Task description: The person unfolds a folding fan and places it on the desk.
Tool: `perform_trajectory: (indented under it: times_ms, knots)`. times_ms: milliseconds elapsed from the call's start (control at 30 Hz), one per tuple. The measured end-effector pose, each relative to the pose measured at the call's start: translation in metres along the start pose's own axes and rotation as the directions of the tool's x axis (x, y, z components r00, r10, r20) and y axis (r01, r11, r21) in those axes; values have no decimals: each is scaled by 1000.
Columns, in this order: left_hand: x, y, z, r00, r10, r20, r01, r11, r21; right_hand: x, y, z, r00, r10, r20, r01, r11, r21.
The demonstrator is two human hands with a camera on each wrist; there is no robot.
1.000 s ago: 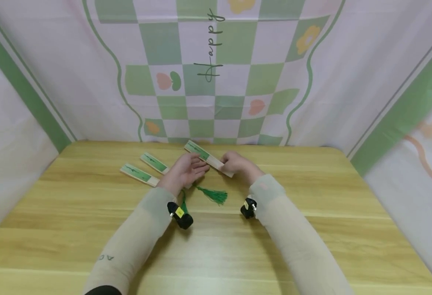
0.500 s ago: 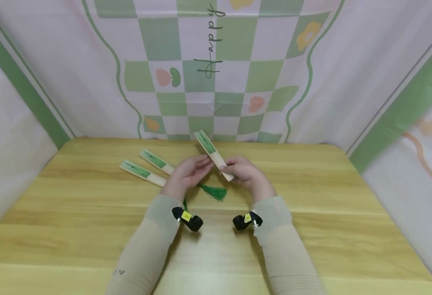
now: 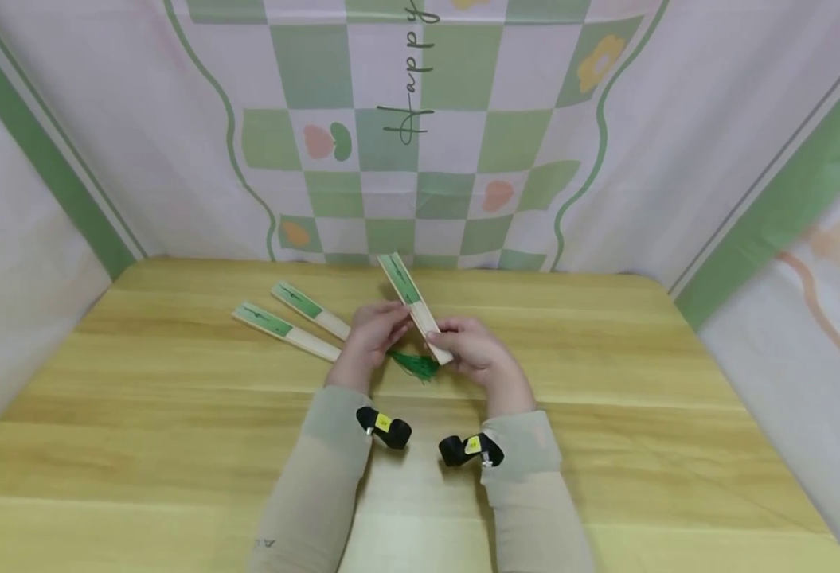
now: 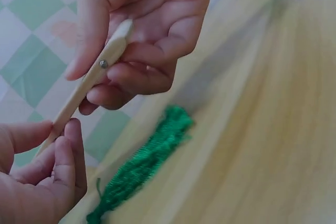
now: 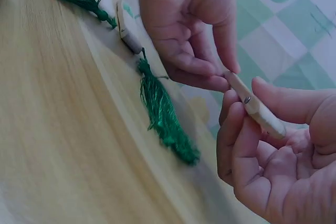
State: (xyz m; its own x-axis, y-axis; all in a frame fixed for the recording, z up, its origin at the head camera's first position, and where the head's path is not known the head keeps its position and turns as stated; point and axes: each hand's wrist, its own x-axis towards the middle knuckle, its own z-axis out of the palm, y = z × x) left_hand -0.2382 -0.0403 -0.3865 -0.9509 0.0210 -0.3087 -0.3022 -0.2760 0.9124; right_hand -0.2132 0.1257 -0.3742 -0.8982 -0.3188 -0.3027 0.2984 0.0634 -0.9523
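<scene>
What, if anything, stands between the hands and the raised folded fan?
Nothing visible. The left hand pinches the raised fan partway along, and the right hand holds its riveted end. A green tassel and two other fans lie on the table, not in between.

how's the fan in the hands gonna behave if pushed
The fan is probably stiff, as its printed end juts out straight. It might splay open around the visible rivet. Its flat shape makes rolling unlikely.
</scene>
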Motion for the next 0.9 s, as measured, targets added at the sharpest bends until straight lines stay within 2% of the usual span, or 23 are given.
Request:
perform_trajectory:
  times_ms: [133,300,533,667,900]
  knots:
    - [-1,-4,7,1000,25,-7,-24,998,57,-6,6,-6,999,32,-27,-31,999,33]
    - [-8,-3,13,1000,12,-2,-12,993,116,-13,12,-12,998,56,-36,-54,997,59]
    - [-14,-4,9,999,4,40,-10,986,168,-17,14,-12,995,81,-63,-74,991,111]
    - [-16,-6,5,999,5,34,-11,987,163,-17,14,-10,996,81,-47,-77,992,96]
    - [-18,-8,1,1000,-7,-4,7,993,114,-13,15,-5,995,95,-30,-90,985,149]
